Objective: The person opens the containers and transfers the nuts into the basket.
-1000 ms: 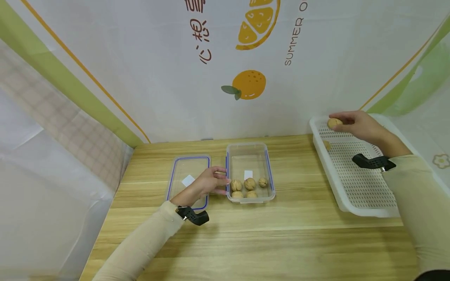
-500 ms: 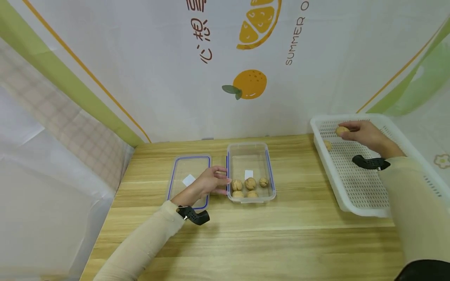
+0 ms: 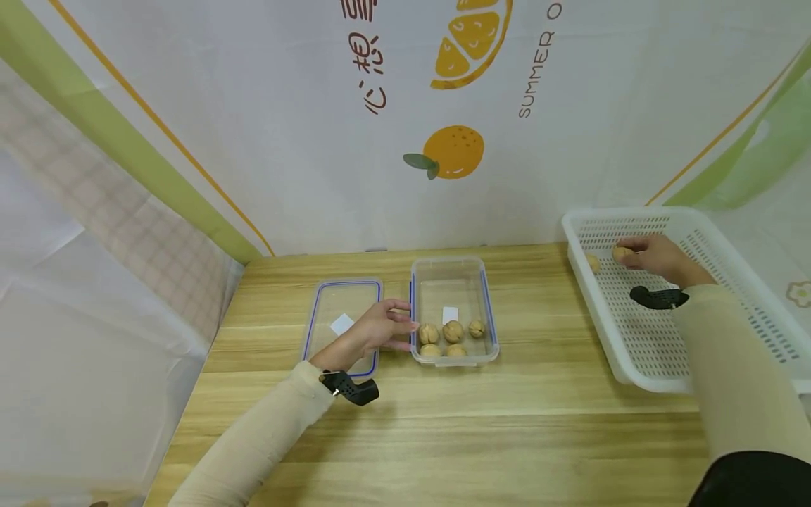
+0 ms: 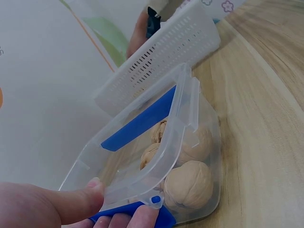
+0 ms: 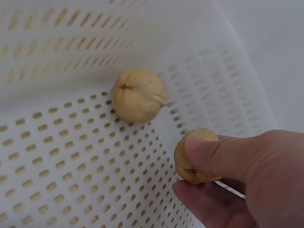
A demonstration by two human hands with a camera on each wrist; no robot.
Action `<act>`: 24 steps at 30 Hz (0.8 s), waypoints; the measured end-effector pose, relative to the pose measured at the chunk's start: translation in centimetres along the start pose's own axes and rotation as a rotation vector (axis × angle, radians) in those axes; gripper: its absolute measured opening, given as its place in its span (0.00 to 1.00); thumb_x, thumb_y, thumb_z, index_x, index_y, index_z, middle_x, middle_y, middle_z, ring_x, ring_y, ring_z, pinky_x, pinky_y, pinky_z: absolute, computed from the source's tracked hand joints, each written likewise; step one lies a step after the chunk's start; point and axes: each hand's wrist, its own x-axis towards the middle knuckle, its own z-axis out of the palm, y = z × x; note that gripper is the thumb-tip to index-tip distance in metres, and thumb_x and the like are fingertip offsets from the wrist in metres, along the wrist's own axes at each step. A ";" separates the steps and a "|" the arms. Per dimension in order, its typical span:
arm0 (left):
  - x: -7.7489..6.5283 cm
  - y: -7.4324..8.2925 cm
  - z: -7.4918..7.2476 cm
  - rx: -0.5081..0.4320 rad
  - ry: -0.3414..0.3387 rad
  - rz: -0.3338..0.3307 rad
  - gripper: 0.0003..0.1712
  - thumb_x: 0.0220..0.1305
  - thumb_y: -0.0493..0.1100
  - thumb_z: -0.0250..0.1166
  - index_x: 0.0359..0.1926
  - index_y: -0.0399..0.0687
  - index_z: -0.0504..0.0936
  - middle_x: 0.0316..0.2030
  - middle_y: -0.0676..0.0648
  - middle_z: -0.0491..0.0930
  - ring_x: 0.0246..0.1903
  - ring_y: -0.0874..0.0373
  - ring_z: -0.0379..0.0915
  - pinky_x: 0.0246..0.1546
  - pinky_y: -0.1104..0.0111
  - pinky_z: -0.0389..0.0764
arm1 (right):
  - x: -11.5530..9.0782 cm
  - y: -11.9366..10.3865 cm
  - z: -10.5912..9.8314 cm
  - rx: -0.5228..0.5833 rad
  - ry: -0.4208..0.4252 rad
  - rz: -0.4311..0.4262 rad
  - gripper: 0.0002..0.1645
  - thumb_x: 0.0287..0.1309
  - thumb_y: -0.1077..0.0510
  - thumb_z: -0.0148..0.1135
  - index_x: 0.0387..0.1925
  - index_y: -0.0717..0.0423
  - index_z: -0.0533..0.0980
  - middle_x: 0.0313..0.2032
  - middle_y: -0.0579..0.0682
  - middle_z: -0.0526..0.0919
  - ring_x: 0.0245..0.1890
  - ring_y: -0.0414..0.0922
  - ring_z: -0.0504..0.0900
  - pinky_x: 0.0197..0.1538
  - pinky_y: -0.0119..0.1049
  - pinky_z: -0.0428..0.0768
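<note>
My right hand pinches a walnut between thumb and fingers, low inside the white perforated basket. Close by, a second walnut lies on the basket floor near a side wall. In the head view my left hand is at the left side of a clear plastic container. The left wrist view has its thumb on the rim and its fingers under the blue latch side, gripping the edge. Several walnuts sit inside, gathered at the container's near end.
A clear lid with a blue seal lies left of the container, partly under my left hand and wrist. The wooden table extends in front. A printed cloth hangs directly behind the table.
My right hand has lowered the walnut from above the basket's rim down towards its floor, shifting slightly right and nearer. The left hand has stayed on the container.
</note>
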 end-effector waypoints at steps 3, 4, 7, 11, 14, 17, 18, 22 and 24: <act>0.0 0.0 0.0 -0.003 0.001 -0.004 0.31 0.69 0.30 0.64 0.70 0.36 0.66 0.60 0.31 0.70 0.48 0.45 0.81 0.41 0.59 0.91 | 0.1 0.4 0.2 -0.010 0.010 0.006 0.36 0.75 0.61 0.55 0.69 0.83 0.55 0.67 0.81 0.60 0.35 0.18 0.71 0.43 0.20 0.82; 0.0 0.0 0.1 -0.003 0.003 -0.004 0.31 0.69 0.30 0.64 0.70 0.36 0.66 0.60 0.31 0.70 0.48 0.45 0.81 0.41 0.60 0.91 | 0.1 0.5 0.3 -0.019 0.013 0.009 0.35 0.75 0.61 0.54 0.69 0.83 0.55 0.67 0.81 0.61 0.35 0.19 0.71 0.43 0.20 0.82; 0.0 0.0 0.1 0.002 0.006 0.003 0.31 0.69 0.30 0.64 0.70 0.35 0.65 0.60 0.30 0.70 0.48 0.44 0.81 0.40 0.60 0.91 | 0.1 0.7 0.5 -0.053 0.014 0.017 0.35 0.74 0.60 0.55 0.69 0.83 0.57 0.67 0.81 0.60 0.42 0.32 0.79 0.51 0.31 0.85; 0.0 0.0 0.1 -0.002 0.006 0.003 0.31 0.69 0.29 0.64 0.70 0.35 0.65 0.60 0.30 0.70 0.48 0.45 0.81 0.39 0.61 0.91 | 0.2 0.9 0.7 -0.094 0.018 0.023 0.33 0.73 0.62 0.54 0.67 0.82 0.58 0.66 0.82 0.59 0.60 0.68 0.72 0.65 0.61 0.75; 0.1 0.0 0.1 -0.008 0.002 0.002 0.31 0.69 0.30 0.64 0.70 0.35 0.65 0.61 0.30 0.70 0.48 0.45 0.81 0.40 0.61 0.91 | 0.3 1.2 0.9 -0.116 0.021 0.035 0.32 0.72 0.62 0.53 0.67 0.81 0.58 0.65 0.83 0.59 0.65 0.76 0.60 0.68 0.70 0.64; 0.1 0.0 0.1 -0.002 -0.002 0.010 0.31 0.70 0.30 0.64 0.70 0.34 0.65 0.61 0.30 0.69 0.48 0.44 0.81 0.40 0.60 0.91 | 0.5 1.5 0.9 -0.139 0.024 0.049 0.32 0.72 0.62 0.55 0.67 0.79 0.59 0.65 0.82 0.60 0.66 0.76 0.58 0.69 0.71 0.62; 0.1 0.0 0.1 -0.001 -0.003 0.011 0.31 0.70 0.30 0.64 0.70 0.34 0.65 0.61 0.30 0.69 0.48 0.44 0.81 0.40 0.60 0.91 | 0.5 1.5 1.0 -0.146 0.023 0.050 0.32 0.72 0.61 0.56 0.67 0.79 0.59 0.65 0.82 0.59 0.66 0.76 0.58 0.69 0.71 0.62; -0.1 0.0 0.0 0.003 -0.001 0.012 0.31 0.70 0.30 0.64 0.70 0.35 0.65 0.61 0.30 0.70 0.49 0.44 0.81 0.41 0.59 0.91 | 0.6 1.3 1.1 -0.181 0.018 0.042 0.34 0.71 0.59 0.57 0.67 0.78 0.60 0.65 0.82 0.60 0.65 0.77 0.59 0.67 0.72 0.64; -0.1 0.0 0.0 0.002 -0.001 0.013 0.31 0.70 0.31 0.64 0.70 0.34 0.65 0.61 0.29 0.70 0.49 0.44 0.81 0.41 0.59 0.91 | 0.6 1.1 1.1 -0.196 0.011 0.033 0.35 0.72 0.57 0.56 0.67 0.79 0.60 0.64 0.83 0.60 0.64 0.77 0.61 0.65 0.72 0.67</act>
